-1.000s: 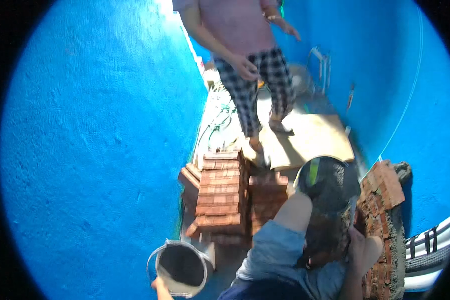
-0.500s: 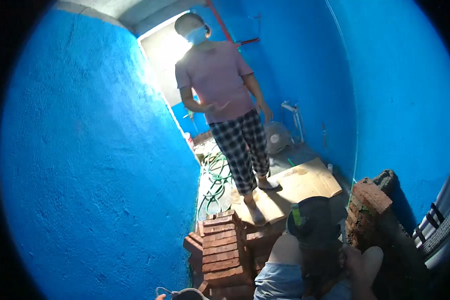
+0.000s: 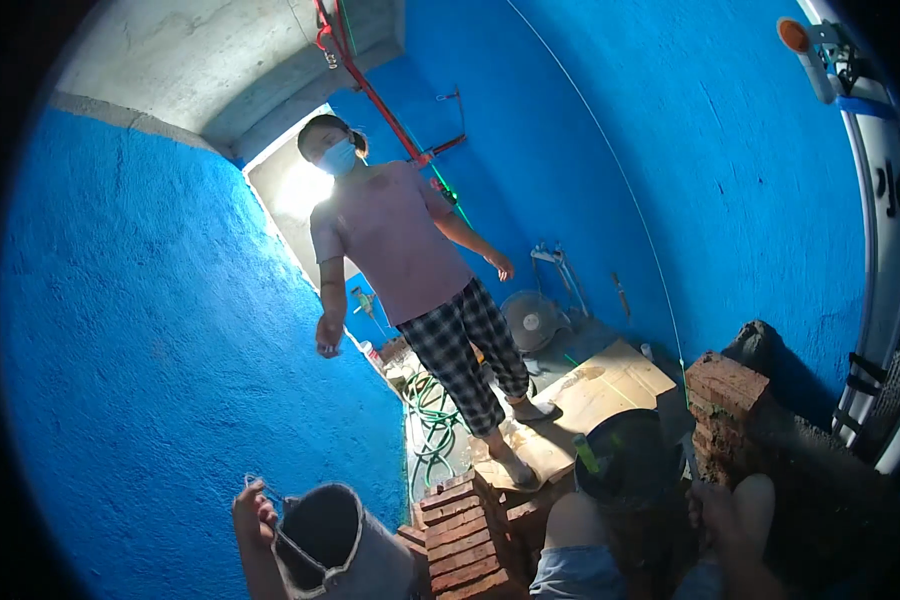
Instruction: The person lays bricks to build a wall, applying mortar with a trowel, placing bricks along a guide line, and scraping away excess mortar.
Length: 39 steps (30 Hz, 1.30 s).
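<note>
Blue walls stand all around this small room. At the bottom left of the frame, the left hand (image 3: 253, 510) has its fingers curled tight on the thin wire handle of a grey bucket (image 3: 335, 545). The bucket is tipped, so its dark inside shows. Just beside it sits a stack of red bricks (image 3: 465, 535). At the bottom right, the right hand (image 3: 715, 505) is low and dark; I cannot tell how its fingers are. Near it is a black tub (image 3: 630, 460). Another person (image 3: 410, 270) stands in the middle on a board (image 3: 610, 385).
</note>
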Available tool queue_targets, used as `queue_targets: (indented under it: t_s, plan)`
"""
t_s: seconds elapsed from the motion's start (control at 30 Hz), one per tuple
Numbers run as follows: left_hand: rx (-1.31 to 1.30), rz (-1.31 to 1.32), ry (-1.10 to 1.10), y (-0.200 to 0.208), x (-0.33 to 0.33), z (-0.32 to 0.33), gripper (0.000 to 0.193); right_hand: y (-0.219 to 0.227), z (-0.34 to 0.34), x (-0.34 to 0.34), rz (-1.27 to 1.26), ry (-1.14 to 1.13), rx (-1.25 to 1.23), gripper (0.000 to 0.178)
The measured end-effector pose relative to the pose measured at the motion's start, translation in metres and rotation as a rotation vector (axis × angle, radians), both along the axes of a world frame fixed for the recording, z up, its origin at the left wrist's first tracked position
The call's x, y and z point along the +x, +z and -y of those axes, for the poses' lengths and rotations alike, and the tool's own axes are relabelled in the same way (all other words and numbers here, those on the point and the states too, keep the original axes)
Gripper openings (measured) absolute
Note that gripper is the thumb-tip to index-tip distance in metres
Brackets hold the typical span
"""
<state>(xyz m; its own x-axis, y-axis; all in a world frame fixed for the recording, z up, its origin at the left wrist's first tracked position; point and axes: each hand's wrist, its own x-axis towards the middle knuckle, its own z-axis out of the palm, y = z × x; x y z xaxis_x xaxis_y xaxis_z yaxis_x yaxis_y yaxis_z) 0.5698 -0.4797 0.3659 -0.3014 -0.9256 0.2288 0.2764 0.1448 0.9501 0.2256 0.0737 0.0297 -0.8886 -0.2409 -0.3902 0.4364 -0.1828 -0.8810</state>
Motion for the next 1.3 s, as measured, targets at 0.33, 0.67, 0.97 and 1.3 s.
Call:
queue_targets:
  t_s: [0.33, 0.67, 0.97, 1.3]
  plan:
    - [-0.251, 0.286, 0.023, 0.098, -0.152, 0.08, 0.022, 0.003, 0.0, -0.003, -0.092, -0.04, -0.053, 0.032]
    - [-0.175, 0.134, -0.209, 0.102, -0.278, 0.145, 0.018, -0.006, -0.002, -0.008, -0.143, -0.099, -0.04, 0.033]
    - [-0.709, 0.522, -0.114, 0.074, -0.334, 0.036, 0.037, 0.014, -0.007, -0.002, -0.058, -0.154, -0.032, 0.031]
    - [-2.022, -0.164, 0.495, 0.058, -0.19, -0.242, 0.07, 0.018, 0.006, 0.0, 0.057, -0.067, -0.232, 0.027]
